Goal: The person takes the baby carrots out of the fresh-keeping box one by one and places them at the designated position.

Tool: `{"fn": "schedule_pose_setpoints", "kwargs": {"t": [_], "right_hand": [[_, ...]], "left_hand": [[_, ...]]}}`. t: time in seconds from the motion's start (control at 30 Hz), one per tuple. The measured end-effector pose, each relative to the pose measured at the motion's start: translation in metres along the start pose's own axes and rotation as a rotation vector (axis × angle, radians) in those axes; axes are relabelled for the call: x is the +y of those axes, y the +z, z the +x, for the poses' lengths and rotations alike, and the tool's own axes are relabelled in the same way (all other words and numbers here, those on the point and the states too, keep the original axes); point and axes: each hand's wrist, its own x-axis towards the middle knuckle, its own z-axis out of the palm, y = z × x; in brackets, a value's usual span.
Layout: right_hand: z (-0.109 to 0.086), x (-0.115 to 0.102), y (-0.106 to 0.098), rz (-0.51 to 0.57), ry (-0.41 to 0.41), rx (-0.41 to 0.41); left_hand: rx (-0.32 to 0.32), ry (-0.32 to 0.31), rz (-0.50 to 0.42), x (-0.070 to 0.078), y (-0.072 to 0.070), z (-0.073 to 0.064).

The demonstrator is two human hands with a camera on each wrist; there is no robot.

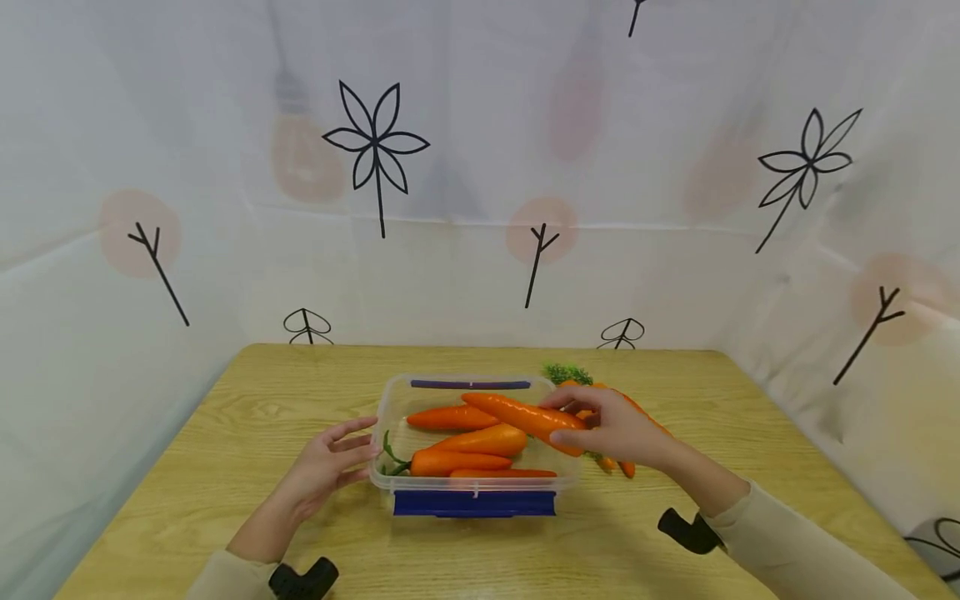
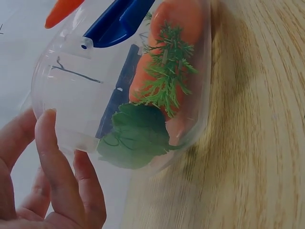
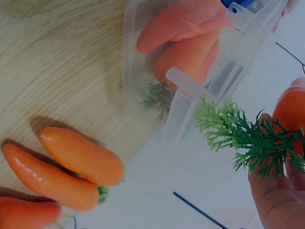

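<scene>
A clear plastic box [image 1: 570, 482] with blue latches [image 1: 474, 504] holds several carrots [image 1: 480, 441], some with green leaves. My left hand [image 1: 321, 468] is at the box's left side, its fingers loosely extended and fingertips against the wall. In the left wrist view, leafy greens [image 2: 138, 136] show through that wall. Over the right part of the box, my right hand [image 1: 626, 425] pinches a carrot [image 1: 517, 413] by its thick end, the tip pointing left. Feathery green leaves [image 3: 238, 136] stick out of that carrot's thick end in the right wrist view.
To the right of the box, more carrots [image 3: 81, 155] lie on the wooden table [image 1: 285, 379], partly behind my right hand in the head view. A patterned white cloth [image 1: 465, 283] hangs behind the table.
</scene>
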Motion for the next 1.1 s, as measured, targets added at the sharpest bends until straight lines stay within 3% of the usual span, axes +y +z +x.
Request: {"fn": "schedule_pose_setpoints", "kwargs": {"t": [0.33, 0.57, 0.77, 1.1], "right_hand": [[-0.020, 0.016, -0.007, 0.049, -0.009, 0.103], [-0.040, 0.023, -0.015, 0.097, 0.102, 0.163], [-0.055, 0.035, -0.021, 0.107, 0.139, 0.230], [-0.074, 0.058, -0.032, -0.031, 0.194, 0.382]], "left_hand": [[0.019, 0.002, -0.024, 0.001, 0.003, 0.000], [0.005, 0.011, -0.019, 0.000, 0.002, 0.000], [0.012, 0.003, -0.018, 0.000, 0.002, 0.001], [-0.026, 0.015, -0.034, -0.002, 0.000, 0.001]]}}
